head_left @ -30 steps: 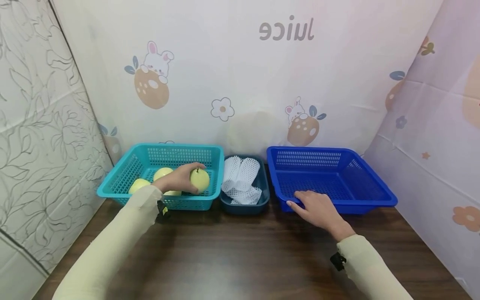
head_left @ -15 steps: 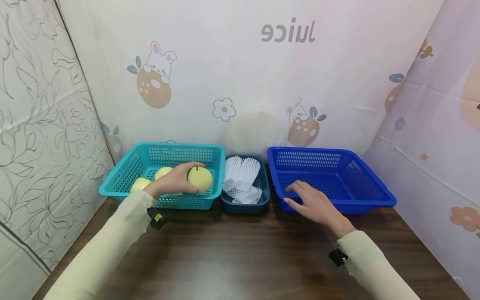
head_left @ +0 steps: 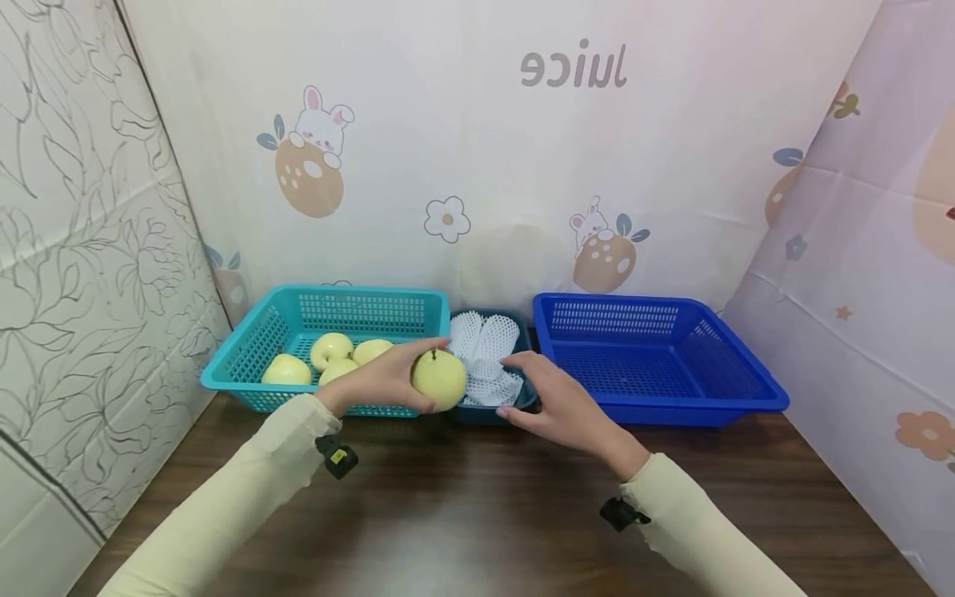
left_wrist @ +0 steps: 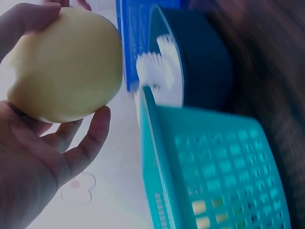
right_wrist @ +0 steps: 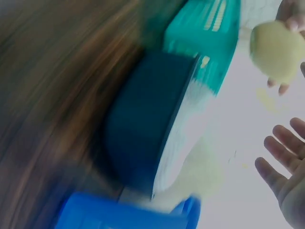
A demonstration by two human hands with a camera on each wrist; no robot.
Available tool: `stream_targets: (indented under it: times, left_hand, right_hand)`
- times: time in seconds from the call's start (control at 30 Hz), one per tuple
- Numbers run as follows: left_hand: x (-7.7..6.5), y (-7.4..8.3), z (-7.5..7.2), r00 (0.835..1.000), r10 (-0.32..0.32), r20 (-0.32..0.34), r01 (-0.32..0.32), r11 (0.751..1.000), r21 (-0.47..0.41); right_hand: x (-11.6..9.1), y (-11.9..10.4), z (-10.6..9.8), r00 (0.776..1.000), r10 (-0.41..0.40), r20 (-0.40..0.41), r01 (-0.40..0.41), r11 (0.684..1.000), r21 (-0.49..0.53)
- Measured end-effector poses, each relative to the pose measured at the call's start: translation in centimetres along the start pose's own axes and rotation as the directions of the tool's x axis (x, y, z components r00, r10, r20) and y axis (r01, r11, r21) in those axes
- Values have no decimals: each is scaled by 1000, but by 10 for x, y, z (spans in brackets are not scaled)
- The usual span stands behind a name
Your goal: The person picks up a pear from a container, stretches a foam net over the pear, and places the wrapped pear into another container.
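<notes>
My left hand (head_left: 388, 377) grips a pale yellow-green pear (head_left: 438, 380), thumb and fingers round its sides, stem upward. It holds the pear over the gap between the teal basket (head_left: 212, 380) and the small dark blue-green bin (head_left: 477, 414). White foam net sleeves (head_left: 488, 348) fill that bin. Over the bin's right side is my right hand (head_left: 563, 406), fingers spread and holding nothing, close to the sleeves. In the left wrist view the held pear (left_wrist: 69, 64) stands clear above the basket rim. The right wrist view shows the right hand's fingers (right_wrist: 283, 148) apart from the pear.
Several more pears (head_left: 332, 350) lie in the teal basket. A larger blue basket (head_left: 776, 398) stands at the right, its floor bare. All the containers are lined up along the back of the dark wooden table (head_left: 462, 506), against a printed cloth backdrop (head_left: 492, 149).
My left hand has carried the pear rightward out of the teal basket to the bin's edge. My right hand has moved left from the blue basket's rim to the bin.
</notes>
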State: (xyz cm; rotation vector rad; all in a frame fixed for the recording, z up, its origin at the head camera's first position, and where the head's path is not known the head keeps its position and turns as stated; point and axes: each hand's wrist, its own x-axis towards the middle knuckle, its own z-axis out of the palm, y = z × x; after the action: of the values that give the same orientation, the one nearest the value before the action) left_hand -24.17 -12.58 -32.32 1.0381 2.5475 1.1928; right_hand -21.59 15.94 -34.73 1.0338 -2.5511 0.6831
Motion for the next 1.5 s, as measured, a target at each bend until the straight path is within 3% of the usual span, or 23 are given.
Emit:
stream_targets:
  times: [0.17, 0.37, 0.63, 0.77, 1.07, 1.33, 1.5]
  left_hand:
    - [5, 6, 13, 999, 41, 28, -42, 999, 33]
    - [9, 11, 26, 995, 86, 59, -86, 996, 6]
    - [10, 10, 36, 996, 77, 51, -77, 997, -4]
    - [7, 7, 43, 998, 56, 10, -56, 998, -16]
    - [4, -3, 61, 993, 84, -81, -84, 996, -6]
    - [7, -10, 75, 997, 47, -53, -49, 998, -27]
    - [7, -18, 86, 998, 41, -36, -42, 999, -26]
  right_hand:
    - [7, -16, 8, 999, 17, 31, -22, 984, 174]
    - [11, -22, 17, 999, -36, 26, 26, 954, 299]
    - [8, -20, 20, 999, -37, 39, 21, 937, 347]
    - [5, -16, 21, 998, -46, 38, 29, 930, 365]
    - [-2, -6, 32, 998, -21, 61, -6, 909, 417]
    - [-9, -21, 28, 994, 35, 100, -75, 896, 438]
    - [-14, -23, 30, 992, 16, 124, -69, 897, 437]
